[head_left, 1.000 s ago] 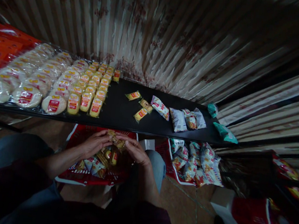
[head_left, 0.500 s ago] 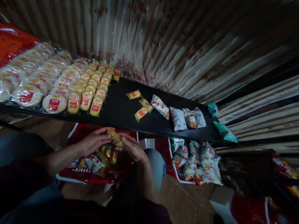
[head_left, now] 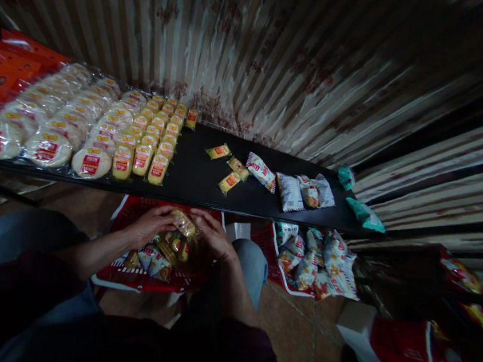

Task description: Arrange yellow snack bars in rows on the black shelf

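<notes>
Pleated, striped fabric curtains with a faded brown floral print (head_left: pixel 221 46) hang behind a long, flat, matte black worktop (head_left: pixel 195 170). Below its near edge, between the person's knees, sits a red plastic basket with slotted walls and a white rim (head_left: pixel 127 279); a second red plastic basket (head_left: pixel 263 244) stands to its right, heaped with crinkled, puffed bags.

On the worktop, glossy orange packages (head_left: pixel 6 73) fill the far left. Beside them run overlapping rows of flat, round, pale discs in clear film with red labels (head_left: pixel 92 162), then tighter rows of plump yellow oblong packets (head_left: pixel 159 168). Further right lie pillow-shaped white bags with striped ends (head_left: pixel 289 193) and, at the right end, crumpled teal packets (head_left: pixel 365 214).

The left hand (head_left: pixel 150 228) and right hand (head_left: pixel 213 235) are drawn close together over the first basket, fingers bent, gripping one item between them from either side. It is a small golden-brown oblong snack in clear film (head_left: pixel 184 223), held slantwise just above the basket's contents. Its wrapper shines in creased highlights, and the surface beneath looks ridged; any lettering is too dim to read.
</notes>
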`<state>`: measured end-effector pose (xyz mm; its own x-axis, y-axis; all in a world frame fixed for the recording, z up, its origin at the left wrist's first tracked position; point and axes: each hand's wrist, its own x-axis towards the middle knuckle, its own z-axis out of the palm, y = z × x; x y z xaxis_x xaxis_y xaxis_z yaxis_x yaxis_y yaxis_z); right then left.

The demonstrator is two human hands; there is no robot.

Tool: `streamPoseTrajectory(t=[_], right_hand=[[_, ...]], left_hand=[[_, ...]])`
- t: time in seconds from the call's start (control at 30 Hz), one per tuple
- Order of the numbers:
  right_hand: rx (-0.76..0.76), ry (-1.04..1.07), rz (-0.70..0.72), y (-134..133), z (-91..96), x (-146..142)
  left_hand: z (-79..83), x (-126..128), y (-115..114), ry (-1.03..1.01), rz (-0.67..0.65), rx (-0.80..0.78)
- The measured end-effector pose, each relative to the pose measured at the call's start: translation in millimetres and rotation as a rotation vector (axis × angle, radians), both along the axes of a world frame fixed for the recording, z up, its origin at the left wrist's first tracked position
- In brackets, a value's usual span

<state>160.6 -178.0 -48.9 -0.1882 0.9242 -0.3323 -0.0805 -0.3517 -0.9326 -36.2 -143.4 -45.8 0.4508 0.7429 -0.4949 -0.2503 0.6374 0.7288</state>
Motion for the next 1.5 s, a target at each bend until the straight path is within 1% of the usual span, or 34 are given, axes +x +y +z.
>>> streamPoseTrajectory(t=[0.07, 0.17, 0.23, 0.3, 0.37, 0.4, 0.5, 0.63, 0.7, 0.8, 0.87, 0.97, 1.13, 1.3, 1.4, 1.5], right_hand=[[0.087, -0.063, 0.013, 1.3, -3.0, -3.6], [0.151, -0.136, 0.111, 1.4, -3.8, -12.4], [0.193, -0.240, 0.205, -0.1, -2.1, -19.1], [0.249, -0.383, 0.267, -2.0, -0.9, -24.9], [0.287, -0.479, 0.290, -3.4, -2.3, -28.7], [0.293, -0.491, 0.288, -3.8, -4.2, -29.7], [0.253, -0.435, 0.252, -3.7, -12.6, -29.4], [0.136, -0.264, 0.169, -4.4, -18.0, -28.4], [0.019, -0.143, 0.106, -5.5, -14.9, -30.4], [-0.159, 0.106, 0.013, -6.5, -6.5, -34.9], [-0.209, 0.261, 0.002, -6.3, -1.4, -36.5], [-0.223, 0.377, 0.021, -5.5, 2.6, -35.9], [-0.212, 0.363, 0.053, -6.3, 5.7, -34.3], [-0.208, 0.310, 0.058, -7.3, 9.3, -36.1], [-0.204, 0.273, 0.039, -6.7, 7.8, -35.3], [-0.206, 0.224, 0.043, -6.1, 3.8, -31.1]], left_hand=[[-0.9, -1.0, -0.8, 0.109, -0.007, -0.033], [-1.4, -2.7, -1.8, 0.207, -0.018, -0.076], [-1.1, -4.0, -1.7, 0.242, 0.012, -0.080], [-0.2, -5.4, -1.0, 0.266, 0.045, -0.071], [1.0, -6.6, 0.1, 0.269, 0.037, -0.053], [1.6, -7.0, 0.6, 0.268, 0.022, -0.046], [3.1, -7.5, 2.2, 0.263, -0.007, -0.065], [4.6, -7.6, 4.0, 0.237, 0.016, -0.112], [6.2, -7.9, 4.4, 0.203, 0.034, -0.110], [9.4, -8.3, 4.0, 0.150, 0.038, -0.045], [11.0, -8.2, 3.2, 0.139, 0.036, 0.015], [11.9, -7.5, 2.1, 0.169, 0.024, 0.094], [10.9, -5.9, 1.3, 0.213, 0.012, 0.206], [7.3, -4.5, 2.2, 0.281, 0.010, 0.274], [7.3, -4.6, 2.4, 0.309, 0.017, 0.290], [11.3, -6.1, 1.3, 0.325, -0.012, 0.284]])
